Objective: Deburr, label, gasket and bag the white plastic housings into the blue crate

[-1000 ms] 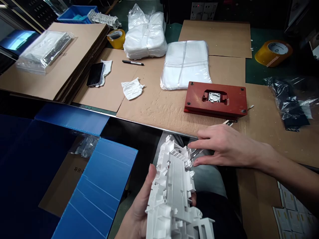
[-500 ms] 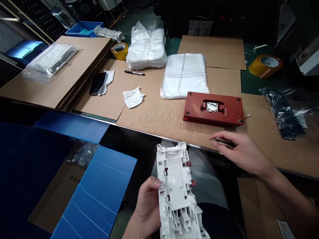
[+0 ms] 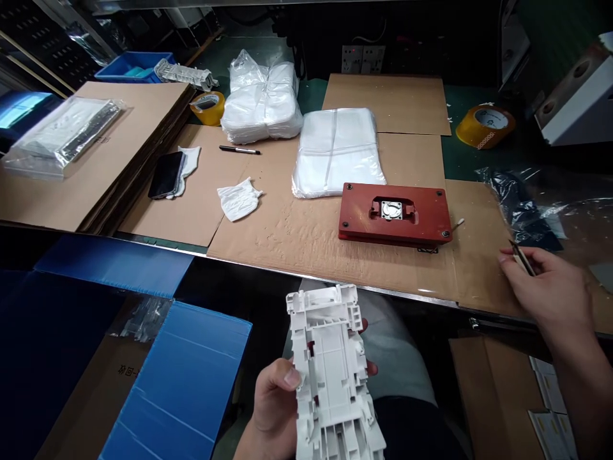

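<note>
Head view — left hand (image 3: 274,404) clasping frame (image 3: 331,374), right hand (image 3: 558,291) pinching tool (image 3: 523,259)

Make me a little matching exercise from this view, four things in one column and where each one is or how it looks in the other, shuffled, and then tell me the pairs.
Things:
1. White plastic part
2. Thin tool
3. Phone
4. Red block

Places and states:
A. Beside the cardboard stack, against a white cloth
B. Held in the right hand
C. Has a silvery square set in its middle
D. Held in the left hand

Pairs: 1-D, 2-B, 3-A, 4-C.
</note>
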The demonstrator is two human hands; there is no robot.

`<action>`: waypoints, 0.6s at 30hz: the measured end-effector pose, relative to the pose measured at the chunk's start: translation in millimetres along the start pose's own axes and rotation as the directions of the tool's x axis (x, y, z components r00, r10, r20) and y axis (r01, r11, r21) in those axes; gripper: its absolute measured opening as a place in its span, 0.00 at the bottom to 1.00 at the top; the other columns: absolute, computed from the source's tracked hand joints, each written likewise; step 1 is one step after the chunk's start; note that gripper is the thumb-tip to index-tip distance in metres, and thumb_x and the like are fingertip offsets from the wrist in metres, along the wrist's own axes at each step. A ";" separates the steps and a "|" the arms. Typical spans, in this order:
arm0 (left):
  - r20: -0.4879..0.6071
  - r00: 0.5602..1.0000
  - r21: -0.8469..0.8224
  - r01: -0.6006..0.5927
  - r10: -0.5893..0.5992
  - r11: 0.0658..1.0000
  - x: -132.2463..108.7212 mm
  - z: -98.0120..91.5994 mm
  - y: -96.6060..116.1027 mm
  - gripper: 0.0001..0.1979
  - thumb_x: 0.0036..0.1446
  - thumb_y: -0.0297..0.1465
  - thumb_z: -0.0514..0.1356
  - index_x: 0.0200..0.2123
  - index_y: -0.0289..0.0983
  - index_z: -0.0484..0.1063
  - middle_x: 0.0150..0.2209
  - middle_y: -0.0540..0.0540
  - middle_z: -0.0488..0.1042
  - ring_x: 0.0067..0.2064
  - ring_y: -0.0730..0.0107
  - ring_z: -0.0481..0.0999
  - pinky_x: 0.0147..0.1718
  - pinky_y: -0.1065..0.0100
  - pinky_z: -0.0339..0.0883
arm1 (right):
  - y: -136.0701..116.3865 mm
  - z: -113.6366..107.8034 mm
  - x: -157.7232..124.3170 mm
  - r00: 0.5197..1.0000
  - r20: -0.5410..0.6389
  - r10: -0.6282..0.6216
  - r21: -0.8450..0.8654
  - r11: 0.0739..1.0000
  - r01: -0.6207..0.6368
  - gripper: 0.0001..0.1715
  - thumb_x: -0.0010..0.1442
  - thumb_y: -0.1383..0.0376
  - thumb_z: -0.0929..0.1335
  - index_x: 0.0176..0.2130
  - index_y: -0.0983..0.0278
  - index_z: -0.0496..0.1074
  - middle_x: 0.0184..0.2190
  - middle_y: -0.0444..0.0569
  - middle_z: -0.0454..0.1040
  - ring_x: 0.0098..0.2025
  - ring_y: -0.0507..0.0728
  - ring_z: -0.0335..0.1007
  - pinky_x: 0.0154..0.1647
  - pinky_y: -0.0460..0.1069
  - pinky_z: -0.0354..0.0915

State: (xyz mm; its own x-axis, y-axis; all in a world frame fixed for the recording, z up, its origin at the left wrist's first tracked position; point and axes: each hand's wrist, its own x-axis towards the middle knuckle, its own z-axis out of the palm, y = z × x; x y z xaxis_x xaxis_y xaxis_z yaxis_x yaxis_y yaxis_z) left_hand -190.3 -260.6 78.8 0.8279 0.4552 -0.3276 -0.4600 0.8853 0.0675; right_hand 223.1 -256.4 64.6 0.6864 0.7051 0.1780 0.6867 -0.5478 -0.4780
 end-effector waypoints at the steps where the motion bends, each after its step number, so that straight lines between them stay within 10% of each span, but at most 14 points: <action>1: 0.009 1.000 0.009 -0.002 0.002 1.000 0.2 0.7 0.0 0.51 0.39 0.33 0.60 0.70 0.30 0.53 0.54 0.29 0.76 0.49 0.45 0.78 0.52 0.51 0.65 | 7.4 6.1 7.5 0.998 -0.055 0.001 -0.006 1.000 -0.001 0.16 0.54 0.58 0.71 0.41 0.62 0.81 0.31 0.55 0.79 0.32 0.63 0.73 0.33 0.57 0.63; 10: -0.003 1.000 0.094 -0.008 0.009 0.996 2.7 9.8 -1.2 0.48 0.39 0.33 0.63 0.67 0.32 0.60 0.53 0.33 0.77 0.49 0.49 0.78 0.49 0.56 0.69 | 25.8 38.6 36.8 0.984 -0.158 -0.086 0.144 0.983 0.109 0.20 0.51 0.64 0.74 0.44 0.69 0.81 0.42 0.62 0.79 0.37 0.62 0.75 0.41 0.55 0.69; 18: -0.029 0.994 0.142 0.110 -0.107 0.984 29.7 19.2 -7.7 0.48 0.38 0.33 0.64 0.67 0.33 0.61 0.53 0.34 0.78 0.50 0.48 0.79 0.50 0.55 0.71 | -18.5 -20.5 -42.8 0.943 -0.179 -0.280 0.299 0.898 0.324 0.20 0.64 0.68 0.67 0.55 0.59 0.75 0.53 0.56 0.75 0.55 0.67 0.72 0.60 0.62 0.65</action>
State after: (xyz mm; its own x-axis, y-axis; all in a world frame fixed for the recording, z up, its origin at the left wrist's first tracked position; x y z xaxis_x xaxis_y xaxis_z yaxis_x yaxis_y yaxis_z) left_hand -156.0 -252.0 86.7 0.8628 0.3545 -0.3605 -0.3154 0.9346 0.1644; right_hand 186.0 -285.7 83.5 0.4976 0.7379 0.4560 0.7670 -0.1287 -0.6286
